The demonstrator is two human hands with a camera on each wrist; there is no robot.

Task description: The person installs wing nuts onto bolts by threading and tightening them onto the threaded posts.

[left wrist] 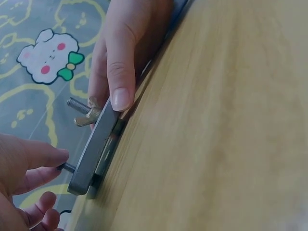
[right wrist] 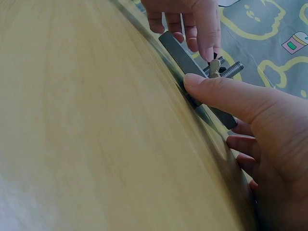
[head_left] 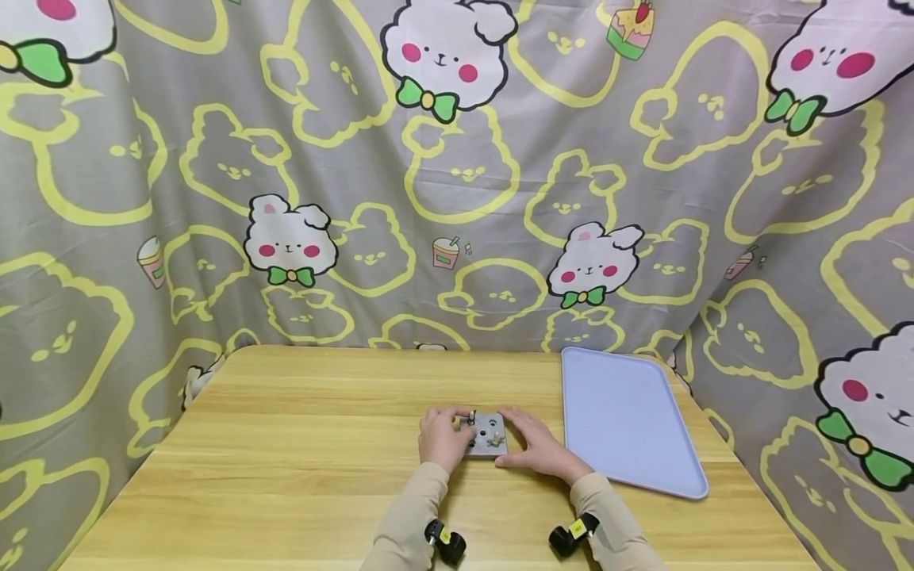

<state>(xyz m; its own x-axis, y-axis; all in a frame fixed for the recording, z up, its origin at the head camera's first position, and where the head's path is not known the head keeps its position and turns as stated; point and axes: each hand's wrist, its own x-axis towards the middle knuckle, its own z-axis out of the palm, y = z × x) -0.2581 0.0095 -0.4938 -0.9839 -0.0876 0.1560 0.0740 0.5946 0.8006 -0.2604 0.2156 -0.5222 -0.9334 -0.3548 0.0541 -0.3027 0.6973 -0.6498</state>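
A small grey metal plate (head_left: 485,450) with several holes stands slightly raised over the wooden table, lying flat. A brass-coloured wing nut (left wrist: 88,115) sits on a threaded bolt (left wrist: 77,105) that sticks up from the plate. My left hand (head_left: 443,436) is at the plate's left side, its thumb and a finger pinching a thin dark screw (left wrist: 69,167) that stands in the plate. On the opposite side my right hand (head_left: 539,448) holds the plate, with its thumb (right wrist: 194,80) pressed on the near edge and its fingers around the right side.
A pale blue tray (head_left: 624,420) lies at the table's right, beyond my right hand. The wooden table (head_left: 286,476) reaches back to a patterned grey curtain (head_left: 371,174). A black camera strap is on each wrist.
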